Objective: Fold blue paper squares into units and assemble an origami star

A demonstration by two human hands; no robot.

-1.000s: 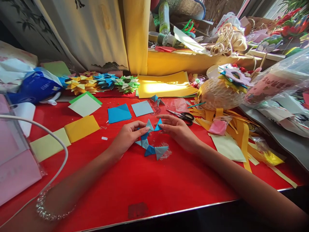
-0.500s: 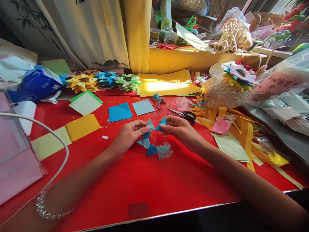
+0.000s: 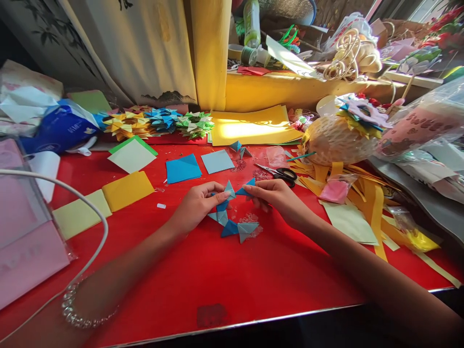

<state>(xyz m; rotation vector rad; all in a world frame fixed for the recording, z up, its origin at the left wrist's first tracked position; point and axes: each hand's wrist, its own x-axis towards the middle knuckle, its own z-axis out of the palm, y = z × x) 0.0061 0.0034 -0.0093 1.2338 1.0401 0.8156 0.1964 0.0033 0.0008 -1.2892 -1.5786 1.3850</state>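
Observation:
My left hand (image 3: 201,205) pinches the upper end of a curved chain of folded light and dark blue paper pieces (image 3: 230,228). The chain hangs down and bends to the right, low over the red table (image 3: 232,275). Between the thumb and fingers of my right hand (image 3: 277,195) is a separate dark blue folded piece (image 3: 248,187), its tip pointing left at the light blue point of the chain. Behind my hands lie dark blue squares (image 3: 183,168), a light blue square (image 3: 217,161) and small folded blue pieces (image 3: 236,146).
Black-handled scissors (image 3: 284,175) lie beyond my right hand, near yellow strips (image 3: 379,217) and pale green paper (image 3: 348,222). At left are yellow sheets (image 3: 128,191) and a white cable (image 3: 97,212). Folded paper rings (image 3: 161,120) stand at the back.
The dark blue piece in my right hand has turned, its tip now pointing more to the left. My right fingers have shifted on it. The whole view has moved slightly.

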